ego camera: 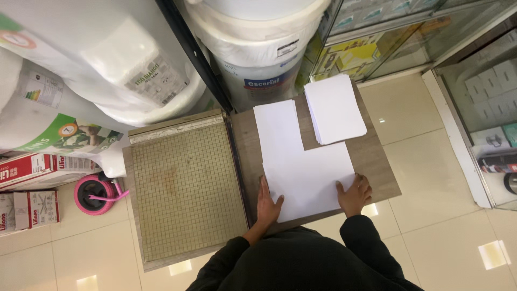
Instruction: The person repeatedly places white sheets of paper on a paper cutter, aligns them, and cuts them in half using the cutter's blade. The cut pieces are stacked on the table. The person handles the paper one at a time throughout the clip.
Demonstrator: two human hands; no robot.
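Note:
A white paper sheet [309, 180] lies flat on a small wooden table [377, 167]. My left hand [267, 203] rests on its near left edge, fingers spread. At its near right corner is my right hand [354, 195], fingers curled over the edge. A narrower white strip [276, 126] lies behind the sheet, and a stack of white paper [335, 108] sits at the far right of the table. To the left stands a paper cutter [183, 183] with a gridded yellow-green board, its blade arm [237, 161] down along the right side.
Large white buckets [258, 48] and wrapped white rolls [97, 70] stand behind the cutter. A pink tape roll [94, 194] and red-and-white boxes [32, 188] lie on the tiled floor at left. Glass display cabinets [474, 81] with boxes stand at right.

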